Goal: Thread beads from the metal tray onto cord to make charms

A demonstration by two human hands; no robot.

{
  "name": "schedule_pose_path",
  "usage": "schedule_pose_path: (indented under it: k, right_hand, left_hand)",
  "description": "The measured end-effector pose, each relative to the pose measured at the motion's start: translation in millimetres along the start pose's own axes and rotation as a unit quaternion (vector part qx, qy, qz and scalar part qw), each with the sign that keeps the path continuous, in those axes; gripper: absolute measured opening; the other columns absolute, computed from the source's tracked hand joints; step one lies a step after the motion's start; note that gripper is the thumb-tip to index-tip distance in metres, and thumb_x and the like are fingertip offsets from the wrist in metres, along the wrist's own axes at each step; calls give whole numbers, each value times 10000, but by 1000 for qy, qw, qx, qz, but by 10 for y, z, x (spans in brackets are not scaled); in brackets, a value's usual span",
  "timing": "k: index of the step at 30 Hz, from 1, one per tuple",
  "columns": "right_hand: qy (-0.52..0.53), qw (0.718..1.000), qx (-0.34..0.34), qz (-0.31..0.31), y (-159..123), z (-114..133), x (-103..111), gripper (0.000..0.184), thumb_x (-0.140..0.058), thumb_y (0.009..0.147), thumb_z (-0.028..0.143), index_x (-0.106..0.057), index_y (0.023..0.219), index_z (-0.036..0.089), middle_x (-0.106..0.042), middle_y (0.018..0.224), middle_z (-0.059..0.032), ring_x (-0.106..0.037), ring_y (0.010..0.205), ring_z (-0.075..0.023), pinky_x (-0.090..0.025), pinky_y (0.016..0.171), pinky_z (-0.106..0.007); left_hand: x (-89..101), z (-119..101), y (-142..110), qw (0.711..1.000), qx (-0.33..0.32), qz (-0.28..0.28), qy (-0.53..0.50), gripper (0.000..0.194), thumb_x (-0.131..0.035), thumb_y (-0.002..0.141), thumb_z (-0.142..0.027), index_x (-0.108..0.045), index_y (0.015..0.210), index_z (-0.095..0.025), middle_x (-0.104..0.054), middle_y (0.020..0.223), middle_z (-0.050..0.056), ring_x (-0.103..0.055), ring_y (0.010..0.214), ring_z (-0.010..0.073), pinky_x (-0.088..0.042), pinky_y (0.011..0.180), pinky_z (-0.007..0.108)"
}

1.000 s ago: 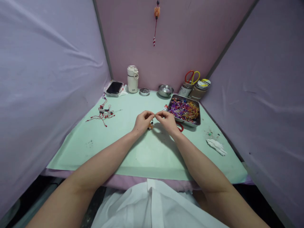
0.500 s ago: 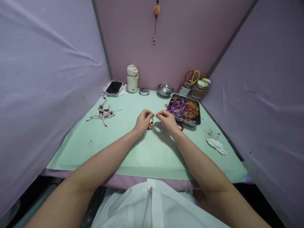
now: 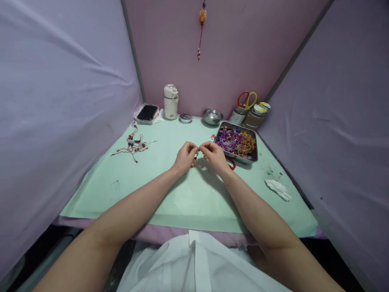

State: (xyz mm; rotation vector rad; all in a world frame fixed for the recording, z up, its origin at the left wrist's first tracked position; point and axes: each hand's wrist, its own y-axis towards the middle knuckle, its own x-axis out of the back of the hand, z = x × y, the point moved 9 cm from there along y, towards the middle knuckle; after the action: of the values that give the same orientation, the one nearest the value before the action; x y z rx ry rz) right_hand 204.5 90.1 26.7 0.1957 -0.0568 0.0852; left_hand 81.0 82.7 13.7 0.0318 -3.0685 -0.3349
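Note:
My left hand [image 3: 186,156] and my right hand [image 3: 212,153] meet over the middle of the green-covered table, fingertips almost touching. Both are closed in a pinch on a thin cord, which is barely visible between them. From the left fingers hangs a bead ornament [image 3: 194,163] with orange and dark beads, partly hidden behind that hand. Right of my right hand stands a metal tray [image 3: 243,161] heaped with purple beads and orange cords. Red scissor handles [image 3: 231,164] show between the tray and my right wrist.
Beaded red cords [image 3: 133,147] lie at left. Along the back stand a phone [image 3: 148,112], a white bottle [image 3: 170,103], a small dish [image 3: 185,118], a steel bowl [image 3: 212,117] and jars [image 3: 255,118], one with scissors. A white cloth [image 3: 278,190] lies at right.
Half a second ago my fingertips were slightly apart with a loop of cord between them; now they are close together again. The bead ornament is more hidden by my left hand.

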Motion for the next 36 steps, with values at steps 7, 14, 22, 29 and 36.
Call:
schedule_pose_path:
  k: [7, 14, 22, 29, 36]
  right_hand:
    - [17, 999, -42, 13, -26, -140, -58, 284, -634, 696, 459, -560, 777, 197, -537, 726, 11, -463, 638, -112, -396, 559, -223]
    - [82, 994, -64, 21, -23, -236, -130, 300, -647, 677, 469, -536, 770, 207, -475, 692, 27, -442, 624, -111, -400, 543, -221]
    - [86, 994, -67, 30, -27, -223, -168, 315, -643, 665, 487, -515, 743, 211, -464, 670, 22, -447, 629, -122, -408, 547, -236]
    - [101, 993, -56, -8, -6, -257, -92, 229, -621, 700, 404, -515, 745, 206, -432, 687, 35, -415, 614, -105, -365, 530, -217]
    - [83, 995, -42, -38, -20, -224, -32, 216, -607, 712, 394, -503, 749, 208, -448, 708, 29, -407, 611, -106, -363, 550, -222]
  left_hand:
    - [20, 40, 6, 999, 33, -20, -38, 28, -506, 808, -203, -483, 798, -190, -546, 747, -8, -552, 724, 107, -427, 618, 222]
    - [47, 26, -11, 998, 40, -25, -38, 52, -535, 788, -233, -503, 787, -193, -559, 710, -9, -539, 684, 118, -426, 604, 233]
    - [84, -13, 19, 999, -9, -34, 17, 40, -554, 775, -210, -531, 788, -180, -567, 752, -11, -522, 697, 104, -421, 691, 244]
    - [194, -312, -74, 977, -119, -90, 151, 72, -581, 783, -226, -566, 723, -188, -572, 748, 9, -506, 712, 132, -403, 700, 268]
    - [8, -506, -200, 941, -191, -45, 276, 123, -556, 834, -233, -667, 794, -200, -629, 793, 43, -530, 787, 174, -397, 773, 313]
